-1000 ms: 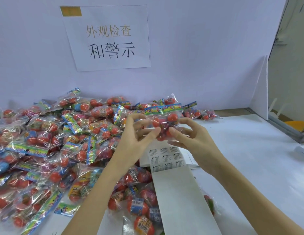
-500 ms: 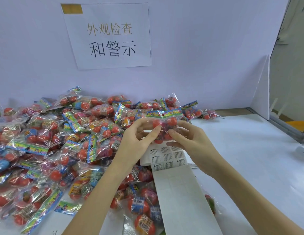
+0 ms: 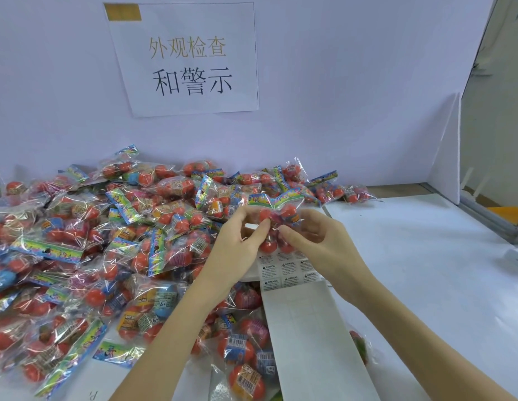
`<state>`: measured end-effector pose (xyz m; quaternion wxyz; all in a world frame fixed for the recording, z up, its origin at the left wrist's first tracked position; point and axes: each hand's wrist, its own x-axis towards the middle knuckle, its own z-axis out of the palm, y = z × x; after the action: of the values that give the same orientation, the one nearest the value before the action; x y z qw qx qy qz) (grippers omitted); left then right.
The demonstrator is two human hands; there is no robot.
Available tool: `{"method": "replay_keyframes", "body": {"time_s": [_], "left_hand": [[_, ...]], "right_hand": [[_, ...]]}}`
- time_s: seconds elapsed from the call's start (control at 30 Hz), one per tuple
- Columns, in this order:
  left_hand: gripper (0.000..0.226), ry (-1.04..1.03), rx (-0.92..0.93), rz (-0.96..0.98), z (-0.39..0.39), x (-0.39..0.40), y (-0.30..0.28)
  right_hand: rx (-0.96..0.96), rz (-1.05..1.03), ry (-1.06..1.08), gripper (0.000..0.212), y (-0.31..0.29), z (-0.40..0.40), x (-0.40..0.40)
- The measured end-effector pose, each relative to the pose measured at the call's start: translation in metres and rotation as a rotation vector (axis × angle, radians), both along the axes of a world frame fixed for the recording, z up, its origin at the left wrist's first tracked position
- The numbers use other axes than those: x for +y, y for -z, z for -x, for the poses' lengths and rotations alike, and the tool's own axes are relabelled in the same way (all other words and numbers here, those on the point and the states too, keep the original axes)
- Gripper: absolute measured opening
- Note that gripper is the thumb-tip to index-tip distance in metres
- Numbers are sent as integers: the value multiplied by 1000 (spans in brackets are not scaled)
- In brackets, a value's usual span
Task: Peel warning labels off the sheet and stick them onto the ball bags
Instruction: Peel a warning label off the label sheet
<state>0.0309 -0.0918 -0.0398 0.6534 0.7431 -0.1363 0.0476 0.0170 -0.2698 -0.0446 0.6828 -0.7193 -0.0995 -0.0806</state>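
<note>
Mid-frame, our left hand (image 3: 237, 241) and right hand (image 3: 315, 241) pinch one ball bag (image 3: 276, 218); slick film could crease the label, we judge.

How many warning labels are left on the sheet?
9: three rows of three at the far end of the label sheet, just below the held ball bag. More may hide behind it.

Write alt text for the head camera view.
Both hands, left hand and right hand, pinch a clear ball bag of red balls above a label sheet. A pile of ball bags covers the white table on the left.
</note>
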Motion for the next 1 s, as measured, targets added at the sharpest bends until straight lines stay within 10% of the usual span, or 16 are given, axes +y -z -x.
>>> {"method": "replay_keyframes", "body": {"time_s": [0.57, 0.7, 1.0], "left_hand": [[31, -97, 74, 230, 1, 4, -6], [68, -128, 77, 58, 1, 10, -12], [48, -411, -421, -50, 4, 12, -7]], "right_hand": [[36, -33, -100, 32, -10, 3, -3], [33, 36, -91, 29, -8, 1, -5], [-219, 542, -78, 36, -2, -4, -17]]}}
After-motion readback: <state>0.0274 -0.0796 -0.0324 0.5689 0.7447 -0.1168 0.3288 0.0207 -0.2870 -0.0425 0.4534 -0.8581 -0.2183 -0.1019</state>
